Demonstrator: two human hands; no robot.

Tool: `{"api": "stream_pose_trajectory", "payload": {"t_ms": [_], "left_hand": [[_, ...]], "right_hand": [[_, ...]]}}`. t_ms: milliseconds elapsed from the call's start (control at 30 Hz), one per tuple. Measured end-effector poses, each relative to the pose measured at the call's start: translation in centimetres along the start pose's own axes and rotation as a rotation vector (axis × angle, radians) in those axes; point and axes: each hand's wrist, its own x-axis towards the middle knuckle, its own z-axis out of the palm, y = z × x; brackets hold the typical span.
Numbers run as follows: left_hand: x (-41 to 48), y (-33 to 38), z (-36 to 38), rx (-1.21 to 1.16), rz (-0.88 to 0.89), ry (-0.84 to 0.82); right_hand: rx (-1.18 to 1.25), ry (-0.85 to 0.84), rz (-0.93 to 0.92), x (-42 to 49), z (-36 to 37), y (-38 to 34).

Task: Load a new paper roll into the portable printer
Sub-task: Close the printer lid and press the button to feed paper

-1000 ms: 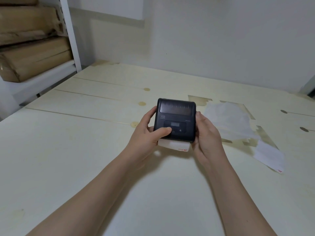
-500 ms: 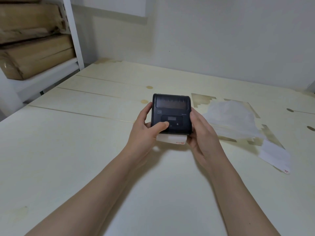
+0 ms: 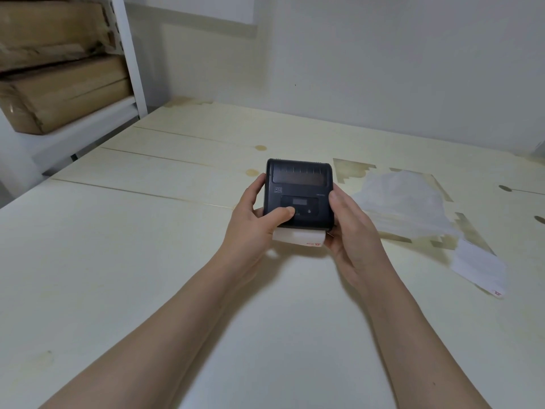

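Printer (image 3: 299,193), black, is gripped above the desk (image 3: 118,261) by both hands: left hand (image 3: 253,219) fingers wrap its left edge, thumb on the front panel; right hand (image 3: 351,231) clasps its right side. Its small logo is unreadable. Paper (image 3: 298,237) with a red mark sticks out below, forearms reaching forward.

The one camera is sitting on the person's head, looking forward and down, close over the pale table (image 3: 118,276). The white wall (image 3: 383,69) is showing far behind it.
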Motion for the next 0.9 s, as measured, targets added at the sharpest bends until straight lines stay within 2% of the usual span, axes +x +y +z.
{"api": "stream_pose_trajectory", "payload": {"t_ms": [900], "left_hand": [[-0.41,0.54,0.17,-0.007,-0.004,0.007]], "right_hand": [[0.006,-0.004,0.001,-0.28,0.02,0.0]]}}
